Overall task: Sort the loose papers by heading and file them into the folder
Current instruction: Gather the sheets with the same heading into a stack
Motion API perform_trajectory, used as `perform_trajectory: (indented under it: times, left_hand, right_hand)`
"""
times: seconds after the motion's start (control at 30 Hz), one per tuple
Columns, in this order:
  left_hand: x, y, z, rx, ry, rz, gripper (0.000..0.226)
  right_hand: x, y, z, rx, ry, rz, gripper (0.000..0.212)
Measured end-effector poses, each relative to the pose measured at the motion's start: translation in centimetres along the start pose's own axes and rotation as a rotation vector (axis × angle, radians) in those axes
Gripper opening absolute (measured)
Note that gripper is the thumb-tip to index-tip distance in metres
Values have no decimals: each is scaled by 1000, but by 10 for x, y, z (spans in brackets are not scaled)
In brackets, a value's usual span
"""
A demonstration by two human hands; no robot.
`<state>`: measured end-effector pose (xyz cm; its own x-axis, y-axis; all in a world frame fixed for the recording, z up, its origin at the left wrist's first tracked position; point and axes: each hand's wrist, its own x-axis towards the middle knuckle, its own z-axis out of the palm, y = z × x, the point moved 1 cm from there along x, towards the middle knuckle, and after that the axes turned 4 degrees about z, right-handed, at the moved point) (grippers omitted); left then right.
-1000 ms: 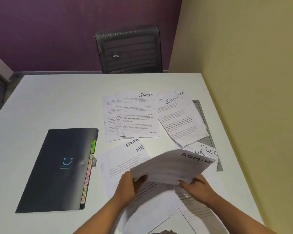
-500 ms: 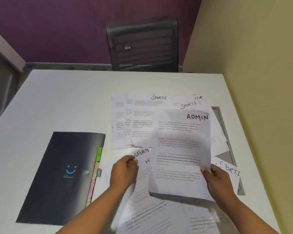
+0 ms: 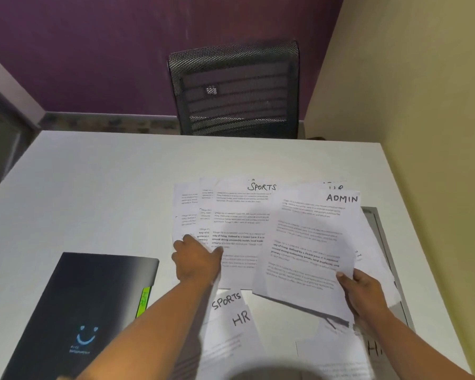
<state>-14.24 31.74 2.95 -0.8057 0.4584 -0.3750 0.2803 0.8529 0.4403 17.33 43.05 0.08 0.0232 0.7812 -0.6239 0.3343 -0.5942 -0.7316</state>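
1. At lower left, the closed folder (image 3: 93,305) lies flat, with bare table (image 3: 99,187) beyond.
2. Centre: the left hand (image 3: 198,260) rests loose-fingered on the SPORTS stack (image 3: 239,223).
3. Right: the right hand (image 3: 365,294) pinches the ADMIN sheet (image 3: 307,242) by its lower corner, overlapping that stack's edge.

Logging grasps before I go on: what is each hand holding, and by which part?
The right hand pinches the ADMIN sheet by its near right corner. The left hand lies on the SPORTS pile; whether it grips is unclear.

Across my white table (image 3: 115,187) stands a black mesh chair (image 3: 235,91); purple wall (image 3: 93,50) behind, yellow wall (image 3: 422,105) on my right.
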Motion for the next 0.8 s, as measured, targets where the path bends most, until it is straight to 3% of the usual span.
perform_trajectory:
  times: [0.13, 0.33, 0.43, 0.53, 0.6, 0.8]
  left_hand:
    - [6, 8, 10, -115, -42, -36, 76]
    - [14, 4, 19, -401, -66, -56, 17]
    - [13, 0, 14, -551, -71, -43, 22]
    - [11, -7, 2, -780, -121, -87, 9]
    - [10, -10, -7, -867, -126, -119, 21]
    - [4, -16, -26, -885, -125, -66, 30]
  right_hand:
    - [10, 8, -1, -5, 6, 4, 15]
    - [12, 10, -2, -9, 8, -13, 20]
    - [10, 10, -2, -28, 8, -31, 19]
    - [10, 9, -3, -31, -1, -34, 19]
    - [13, 11, -4, -47, -7, -30, 20]
    - [15, 13, -4, -30, -2, -19, 20]
